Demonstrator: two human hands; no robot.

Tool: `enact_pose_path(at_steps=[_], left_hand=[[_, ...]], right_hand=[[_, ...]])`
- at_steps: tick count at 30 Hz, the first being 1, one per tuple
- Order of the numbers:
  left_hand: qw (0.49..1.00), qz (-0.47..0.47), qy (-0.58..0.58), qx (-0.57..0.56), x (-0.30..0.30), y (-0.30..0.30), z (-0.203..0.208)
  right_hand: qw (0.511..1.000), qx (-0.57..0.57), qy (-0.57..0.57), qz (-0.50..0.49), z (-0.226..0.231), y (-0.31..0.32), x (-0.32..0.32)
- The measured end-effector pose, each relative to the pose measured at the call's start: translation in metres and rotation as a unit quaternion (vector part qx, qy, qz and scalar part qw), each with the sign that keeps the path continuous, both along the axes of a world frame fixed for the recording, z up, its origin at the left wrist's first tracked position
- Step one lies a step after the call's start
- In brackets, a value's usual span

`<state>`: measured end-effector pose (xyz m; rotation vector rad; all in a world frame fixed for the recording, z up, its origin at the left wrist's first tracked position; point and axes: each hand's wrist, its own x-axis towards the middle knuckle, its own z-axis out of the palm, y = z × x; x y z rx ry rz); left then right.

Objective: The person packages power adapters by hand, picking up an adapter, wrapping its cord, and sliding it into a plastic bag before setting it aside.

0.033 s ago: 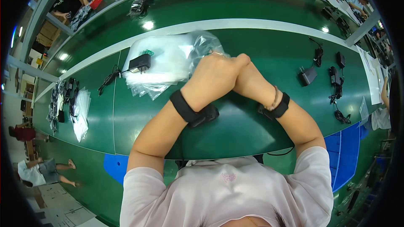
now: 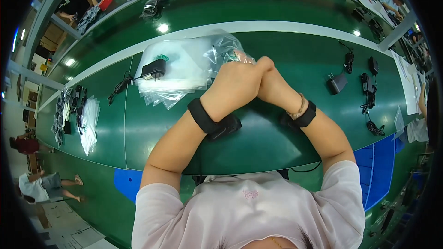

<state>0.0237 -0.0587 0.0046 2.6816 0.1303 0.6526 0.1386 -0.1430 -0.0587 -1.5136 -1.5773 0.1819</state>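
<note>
My left hand (image 2: 235,81) and my right hand (image 2: 275,83) meet over the green table, knuckles together and fingers curled. Both are closed on a clear plastic bag (image 2: 224,42), which spreads out to the left beyond my left hand. Most of my fingertips, and whatever else they may hold, are hidden behind the backs of my hands. The bag overlaps a stack of clear plastic bags (image 2: 187,48). On that stack lies a black power adapter (image 2: 153,68), its cable bundle (image 2: 121,86) trailing to the left.
Right of my hands lie a plug adapter (image 2: 338,83), a coiled cable (image 2: 349,62) and another adapter with its cord (image 2: 368,85). Bagged items (image 2: 88,127) lie at the left end. A white ledge (image 2: 286,26) borders the far side. A blue bin (image 2: 378,170) stands below right.
The clear bag has shifted and puffed out slightly at its upper edge. My hands stay together in nearly the same place, moved only a little.
</note>
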Motion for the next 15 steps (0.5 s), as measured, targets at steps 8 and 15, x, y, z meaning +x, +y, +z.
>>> enact_pose_path(at_steps=[8,15], left_hand=[[1.000,0.021,-0.016,0.012,-0.015,0.007,0.001],[0.993,0.095,-0.042,0.049,-0.034,0.001,0.002]], right_hand=[[0.919,-0.171,0.354,0.031,0.029,-0.004,-0.007],[0.872,-0.207,0.444,0.023,0.042,-0.006,-0.015]])
